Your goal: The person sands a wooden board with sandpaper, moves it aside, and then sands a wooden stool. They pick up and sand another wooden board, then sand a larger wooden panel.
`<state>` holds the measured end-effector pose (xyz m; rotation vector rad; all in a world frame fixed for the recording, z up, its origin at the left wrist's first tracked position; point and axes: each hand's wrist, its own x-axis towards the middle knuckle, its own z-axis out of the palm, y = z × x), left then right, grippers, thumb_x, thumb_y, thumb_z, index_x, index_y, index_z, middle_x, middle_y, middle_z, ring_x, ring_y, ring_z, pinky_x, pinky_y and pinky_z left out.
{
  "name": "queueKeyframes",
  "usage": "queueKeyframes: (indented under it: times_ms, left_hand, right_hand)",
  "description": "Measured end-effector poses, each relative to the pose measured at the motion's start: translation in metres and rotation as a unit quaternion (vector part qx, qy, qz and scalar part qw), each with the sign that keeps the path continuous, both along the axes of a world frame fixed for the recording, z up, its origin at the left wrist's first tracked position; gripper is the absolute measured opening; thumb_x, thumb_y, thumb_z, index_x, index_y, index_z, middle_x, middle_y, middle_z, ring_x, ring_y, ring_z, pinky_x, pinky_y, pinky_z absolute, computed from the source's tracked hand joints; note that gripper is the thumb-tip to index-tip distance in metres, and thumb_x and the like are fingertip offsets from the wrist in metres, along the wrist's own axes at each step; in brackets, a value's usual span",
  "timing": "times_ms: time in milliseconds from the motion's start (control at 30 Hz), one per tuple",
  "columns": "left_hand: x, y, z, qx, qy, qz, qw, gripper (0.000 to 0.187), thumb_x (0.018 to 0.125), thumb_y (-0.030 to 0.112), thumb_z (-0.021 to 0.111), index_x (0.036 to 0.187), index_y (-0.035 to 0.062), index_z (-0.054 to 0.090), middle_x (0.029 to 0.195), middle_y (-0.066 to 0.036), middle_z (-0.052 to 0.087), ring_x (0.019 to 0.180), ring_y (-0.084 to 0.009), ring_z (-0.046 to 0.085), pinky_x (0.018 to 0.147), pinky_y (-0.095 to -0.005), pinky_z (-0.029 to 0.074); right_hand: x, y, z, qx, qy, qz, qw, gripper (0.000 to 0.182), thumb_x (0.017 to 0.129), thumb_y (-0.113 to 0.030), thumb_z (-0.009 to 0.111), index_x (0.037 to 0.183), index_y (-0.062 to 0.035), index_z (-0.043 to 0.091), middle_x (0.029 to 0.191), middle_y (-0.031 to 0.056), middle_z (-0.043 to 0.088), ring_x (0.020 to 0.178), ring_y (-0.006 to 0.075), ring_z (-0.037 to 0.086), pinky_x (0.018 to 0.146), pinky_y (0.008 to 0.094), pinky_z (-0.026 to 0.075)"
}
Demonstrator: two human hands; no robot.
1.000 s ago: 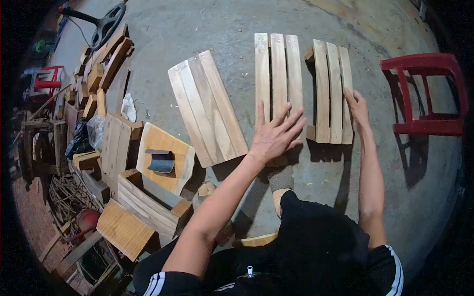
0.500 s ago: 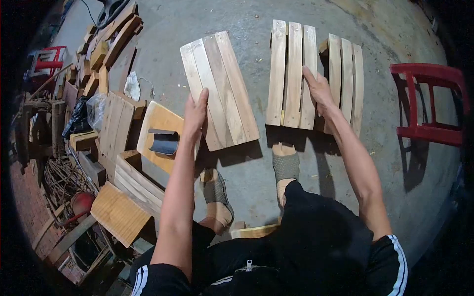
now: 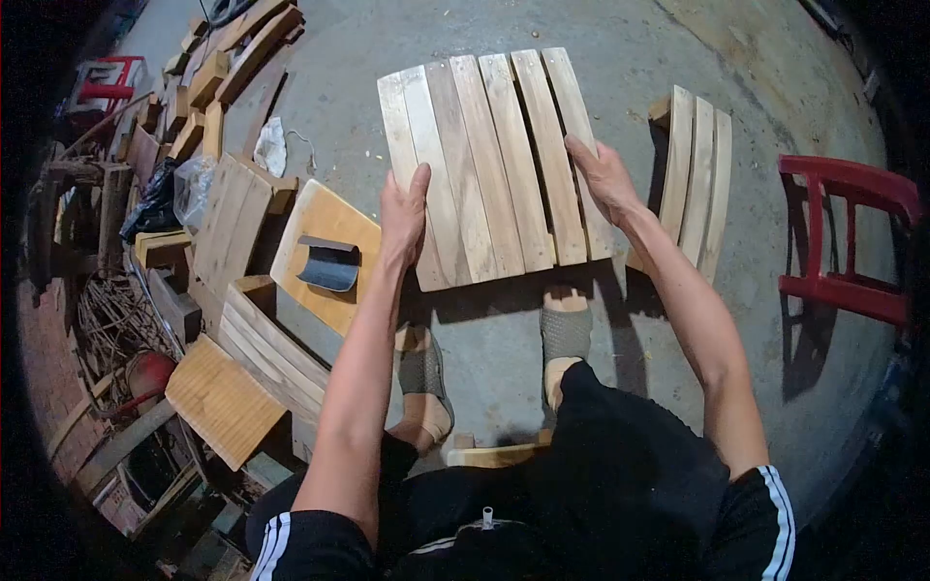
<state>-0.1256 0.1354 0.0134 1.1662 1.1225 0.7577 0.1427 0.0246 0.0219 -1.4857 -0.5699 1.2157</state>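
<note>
A wooden panel of several close-set slats (image 3: pixel 465 174) is gripped along its left edge by my left hand (image 3: pixel 402 213), thumb on top. My right hand (image 3: pixel 605 179) holds the right edge of a three-slat wooden panel (image 3: pixel 548 155) with gaps between its slats, its thumb also on the top face. The two panels meet side by side, and their undersides are hidden. Another three-slat piece (image 3: pixel 693 179) rests on the floor to the right of my right hand.
A red plastic stool (image 3: pixel 823 286) lies at the far right. To the left are a yellowish board (image 3: pixel 310 218) carrying a dark curved piece (image 3: pixel 329 266), a slatted wooden piece (image 3: pixel 271 349), and piled wood offcuts (image 3: pixel 208 77). My sandalled feet stand below the panels on the concrete floor.
The two held panels, apart before, now touch edge to edge. My right hand brought the three-slat panel left, away from the other three-slat piece. The view has shifted slightly.
</note>
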Motion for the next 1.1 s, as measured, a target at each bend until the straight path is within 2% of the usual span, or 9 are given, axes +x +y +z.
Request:
queueKeyframes:
  times_ms: [200, 300, 367, 400, 633, 767, 833, 1000, 1100]
  left_hand:
    - [0.001, -0.003, 0.004, -0.027, 0.008, 0.002, 1.000, 0.047, 0.096, 0.033, 0.064, 0.123, -0.0037, 0.051, 0.117, -0.013, 0.064, 0.104, -0.0182, 0.060, 0.091, -0.0341, 0.048]
    - [0.001, -0.003, 0.004, -0.016, -0.001, 0.001, 1.000, 0.048, 0.096, 0.035, 0.064, 0.122, -0.0038, 0.051, 0.116, -0.013, 0.064, 0.101, -0.0183, 0.060, 0.089, -0.0336, 0.049]
    - [0.000, -0.001, 0.003, 0.009, 0.034, -0.005, 0.999, 0.049, 0.096, 0.035, 0.065, 0.121, -0.0039, 0.052, 0.114, -0.013, 0.065, 0.099, -0.0184, 0.061, 0.087, -0.0332, 0.050]
    - [0.000, -0.001, 0.002, 0.010, 0.034, -0.005, 0.999, 0.049, 0.096, 0.035, 0.065, 0.121, -0.0039, 0.052, 0.114, -0.013, 0.065, 0.099, -0.0184, 0.061, 0.087, -0.0332, 0.050]
    - [-0.001, -0.002, 0.003, 0.040, 0.084, 0.002, 0.996, 0.052, 0.096, 0.035, 0.064, 0.127, -0.0044, 0.049, 0.117, -0.016, 0.064, 0.105, -0.0216, 0.061, 0.093, -0.0352, 0.047]
    - [0.008, -0.012, 0.015, 0.151, 0.204, 0.058, 0.965, 0.061, 0.093, 0.031, 0.066, 0.139, -0.0009, 0.042, 0.127, -0.022, 0.057, 0.116, -0.0334, 0.055, 0.099, -0.0407, 0.042]
    - [0.011, -0.016, 0.031, 0.350, 0.354, 0.047, 0.866, 0.060, 0.090, 0.026, 0.067, 0.138, 0.0005, 0.043, 0.129, -0.021, 0.051, 0.120, -0.0362, 0.049, 0.102, -0.0425, 0.040]
    - [0.075, -0.050, 0.065, 0.451, 0.151, -0.014, 0.879, 0.054, 0.087, 0.022, 0.069, 0.131, -0.0020, 0.048, 0.125, -0.020, 0.051, 0.118, -0.0350, 0.047, 0.103, -0.0433, 0.039]
    - [0.114, -0.081, 0.101, 0.020, -0.163, -0.161, 0.973, 0.070, 0.089, 0.028, 0.072, 0.140, -0.0026, 0.035, 0.122, -0.014, 0.058, 0.097, -0.0171, 0.062, 0.077, -0.0311, 0.053]
  right_hand:
    - [0.003, 0.001, 0.012, -0.034, -0.010, -0.005, 0.999, 0.045, 0.098, -0.039, 0.060, 0.115, 0.0028, 0.060, 0.086, 0.0003, 0.061, 0.069, 0.0067, 0.055, 0.060, 0.0253, 0.047]
    - [0.005, 0.000, 0.010, -0.058, -0.035, 0.045, 0.997, 0.058, 0.096, -0.043, 0.061, 0.129, 0.0045, 0.053, 0.117, 0.0114, 0.064, 0.104, 0.0154, 0.061, 0.093, 0.0307, 0.047]
    - [0.001, 0.001, 0.004, 0.001, -0.007, 0.001, 1.000, 0.046, 0.095, -0.040, 0.062, 0.114, 0.0025, 0.061, 0.086, 0.0014, 0.062, 0.068, 0.0069, 0.056, 0.059, 0.0250, 0.049]
    - [0.001, 0.000, 0.003, 0.002, -0.008, 0.001, 1.000, 0.046, 0.095, -0.040, 0.062, 0.114, 0.0025, 0.061, 0.086, 0.0014, 0.062, 0.068, 0.0069, 0.056, 0.059, 0.0250, 0.049]
    - [-0.002, -0.018, 0.010, -0.037, 0.051, 0.018, 0.998, 0.056, 0.094, -0.039, 0.064, 0.128, 0.0045, 0.054, 0.116, 0.0122, 0.064, 0.104, 0.0162, 0.061, 0.092, 0.0300, 0.048]
    - [0.002, -0.033, 0.009, -0.054, 0.054, 0.038, 0.996, 0.055, 0.094, -0.037, 0.065, 0.127, 0.0051, 0.054, 0.116, 0.0115, 0.065, 0.106, 0.0155, 0.060, 0.092, 0.0300, 0.048]
    - [0.001, -0.032, 0.013, -0.001, -0.002, 0.039, 0.999, 0.046, 0.097, -0.032, 0.062, 0.125, 0.0036, 0.057, 0.114, 0.0066, 0.065, 0.101, 0.0110, 0.059, 0.090, 0.0272, 0.047]
    - [0.043, -0.071, 0.023, -0.019, -0.110, 0.022, 0.994, 0.038, 0.096, -0.031, 0.061, 0.115, 0.0007, 0.062, 0.100, 0.0020, 0.065, 0.091, 0.0130, 0.058, 0.085, 0.0288, 0.046]
    - [0.034, -0.077, 0.090, 0.009, -0.098, -0.006, 0.995, 0.036, 0.098, -0.029, 0.059, 0.116, 0.0012, 0.061, 0.111, 0.0058, 0.063, 0.100, 0.0134, 0.058, 0.091, 0.0288, 0.044]
